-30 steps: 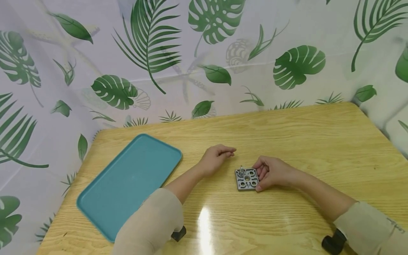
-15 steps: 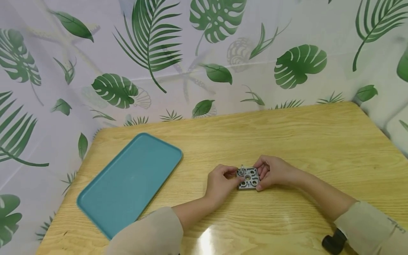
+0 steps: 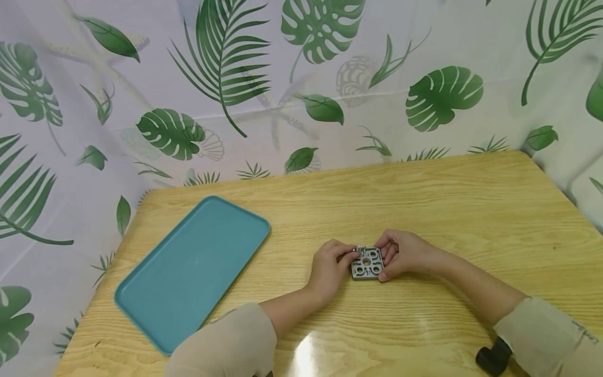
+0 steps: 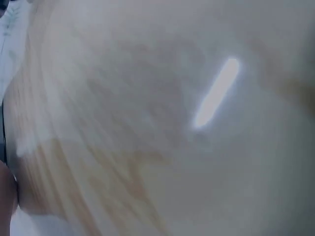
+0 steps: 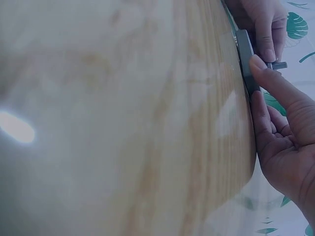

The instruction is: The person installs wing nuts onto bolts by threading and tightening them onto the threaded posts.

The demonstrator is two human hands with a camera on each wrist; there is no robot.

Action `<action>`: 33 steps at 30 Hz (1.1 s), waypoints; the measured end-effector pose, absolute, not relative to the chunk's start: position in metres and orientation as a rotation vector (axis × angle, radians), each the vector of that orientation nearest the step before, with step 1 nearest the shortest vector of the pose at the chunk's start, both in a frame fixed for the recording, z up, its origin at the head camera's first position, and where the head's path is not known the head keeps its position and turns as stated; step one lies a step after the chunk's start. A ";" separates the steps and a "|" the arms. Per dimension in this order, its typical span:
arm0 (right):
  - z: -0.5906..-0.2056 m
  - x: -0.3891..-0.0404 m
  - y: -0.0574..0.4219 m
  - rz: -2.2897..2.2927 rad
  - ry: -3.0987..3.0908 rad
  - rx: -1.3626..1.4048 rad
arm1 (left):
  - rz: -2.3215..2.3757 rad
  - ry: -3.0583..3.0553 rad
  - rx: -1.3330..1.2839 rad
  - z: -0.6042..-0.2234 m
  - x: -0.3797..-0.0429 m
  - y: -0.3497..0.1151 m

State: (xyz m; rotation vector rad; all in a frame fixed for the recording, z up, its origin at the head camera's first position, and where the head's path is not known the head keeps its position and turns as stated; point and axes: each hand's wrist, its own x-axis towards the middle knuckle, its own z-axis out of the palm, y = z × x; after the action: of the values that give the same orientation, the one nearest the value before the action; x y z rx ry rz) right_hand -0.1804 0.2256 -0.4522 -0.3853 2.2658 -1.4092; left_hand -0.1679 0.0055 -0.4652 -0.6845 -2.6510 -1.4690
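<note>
A square grey metal plate (image 3: 367,264) with several round holes lies on the wooden table. My right hand (image 3: 409,253) grips its right edge, thumb at the near corner and fingers at the far one. At the plate's far left corner stands a small metal screw-like pin (image 3: 361,250). Thumb and forefinger of my left hand (image 3: 328,266) pinch that pin. In the right wrist view, the end of the pin (image 5: 280,65) sticks out past the left fingertips, and the plate (image 5: 244,48) shows edge-on. The left wrist view catches mostly tabletop, with a sliver of hand at its left border.
A blue-green rectangular tray (image 3: 195,269) lies on the table (image 3: 452,204) to the left of my left arm. Behind the table hangs a white cloth (image 3: 264,84) printed with green leaves. A black wrist device (image 3: 493,358) sits by the right sleeve.
My left hand has come in from the upper left of the plate, moved down and right, and now pinches the pin at the corner. My right hand keeps its grip on the plate.
</note>
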 end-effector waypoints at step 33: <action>-0.452 -0.182 0.224 -1.377 2.275 -0.363 | -1.556 -2.991 -0.952 -0.450 -0.224 -0.010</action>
State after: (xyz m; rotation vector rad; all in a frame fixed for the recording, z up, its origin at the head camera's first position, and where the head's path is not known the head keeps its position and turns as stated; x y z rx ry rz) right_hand -0.1816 0.2244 -0.4517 -0.3628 2.2750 -1.3773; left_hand -0.2239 -0.0095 -0.4500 -0.9519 -2.9910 -1.5564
